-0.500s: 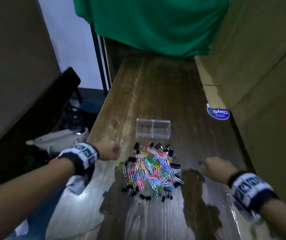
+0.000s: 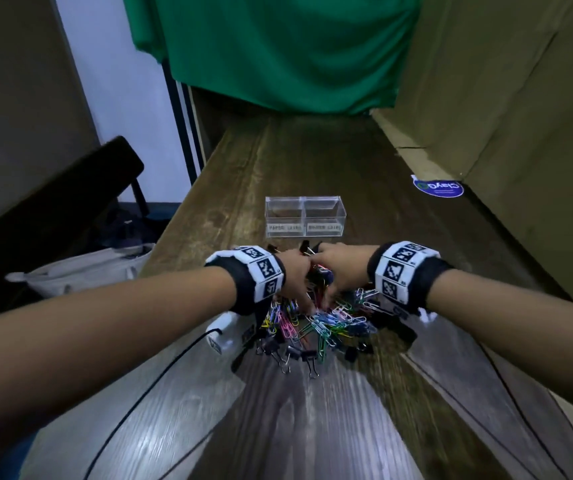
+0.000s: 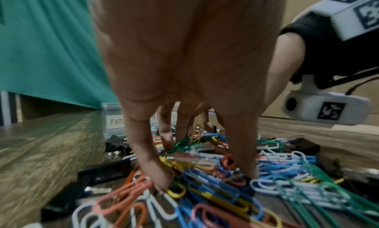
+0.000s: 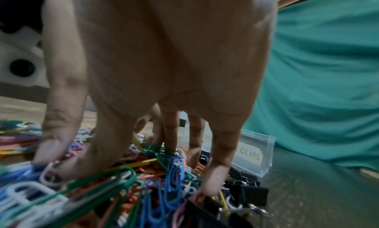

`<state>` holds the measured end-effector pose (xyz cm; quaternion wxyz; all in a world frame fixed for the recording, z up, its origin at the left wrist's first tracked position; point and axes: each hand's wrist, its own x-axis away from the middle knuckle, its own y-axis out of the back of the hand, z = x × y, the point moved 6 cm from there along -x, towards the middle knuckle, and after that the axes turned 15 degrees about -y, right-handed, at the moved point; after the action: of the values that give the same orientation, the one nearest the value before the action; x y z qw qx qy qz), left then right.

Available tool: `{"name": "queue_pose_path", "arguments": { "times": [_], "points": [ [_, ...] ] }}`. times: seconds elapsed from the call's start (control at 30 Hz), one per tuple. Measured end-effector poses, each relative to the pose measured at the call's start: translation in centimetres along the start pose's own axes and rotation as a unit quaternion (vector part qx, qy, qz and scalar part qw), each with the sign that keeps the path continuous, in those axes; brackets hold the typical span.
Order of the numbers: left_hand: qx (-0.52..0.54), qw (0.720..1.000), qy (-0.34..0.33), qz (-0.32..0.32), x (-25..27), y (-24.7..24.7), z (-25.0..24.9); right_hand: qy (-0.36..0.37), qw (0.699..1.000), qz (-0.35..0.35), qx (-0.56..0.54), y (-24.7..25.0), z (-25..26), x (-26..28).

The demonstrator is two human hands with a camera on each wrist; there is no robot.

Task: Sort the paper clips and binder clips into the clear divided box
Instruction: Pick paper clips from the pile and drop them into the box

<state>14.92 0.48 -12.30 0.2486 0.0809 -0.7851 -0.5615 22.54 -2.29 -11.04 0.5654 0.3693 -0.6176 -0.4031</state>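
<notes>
- Left hand (image 2: 293,278) and right hand (image 2: 338,271): fingers straight, spread, tips down in the clip pile (image 2: 316,327); nothing gripped.
- Clear divided box (image 2: 305,216) just beyond both hands on the worktop (image 2: 313,410), both compartments empty.

Table (image 2: 313,161): bare wood from the box (image 2: 305,216) back to the green cloth (image 2: 278,53), and bare to the box's left and right. Cardboard wall (image 2: 520,116) closes the right side; the table's left edge drops off open. Clip pile (image 2: 316,323) lies just before the box, a narrow strip between. Both hands (image 2: 293,275) (image 2: 338,268) stand side by side over the pile, fingers down in it. Near side: bare table, crossed by black cables (image 2: 146,393).
</notes>
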Motion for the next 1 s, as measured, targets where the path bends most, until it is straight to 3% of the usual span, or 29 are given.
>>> {"name": "queue_pose_path", "arguments": {
  "times": [0.23,0.47,0.63,0.8,1.0],
  "points": [
    [-0.026,0.993,0.04,-0.104,2.1,1.3,0.1,-0.018,0.996,-0.063,-0.056,0.9,0.0,1.0],
    [0.035,0.988,0.037,-0.143,2.4,2.5,1.7,-0.014,0.993,-0.08,-0.09,0.8,-1.7,1.2],
    [0.048,0.983,0.02,-0.177,2.1,6.8,3.9,-0.026,0.986,-0.113,-0.118,0.7,-3.0,0.5],
    [0.037,0.975,0.054,-0.213,0.3,11.3,6.5,-0.017,0.984,-0.118,-0.133,0.5,-4.0,0.1],
    [-0.019,0.972,0.104,-0.21,-2.9,13.4,8.6,-0.001,0.989,-0.091,-0.118,0.8,-4.5,-0.2]
  ]
}}
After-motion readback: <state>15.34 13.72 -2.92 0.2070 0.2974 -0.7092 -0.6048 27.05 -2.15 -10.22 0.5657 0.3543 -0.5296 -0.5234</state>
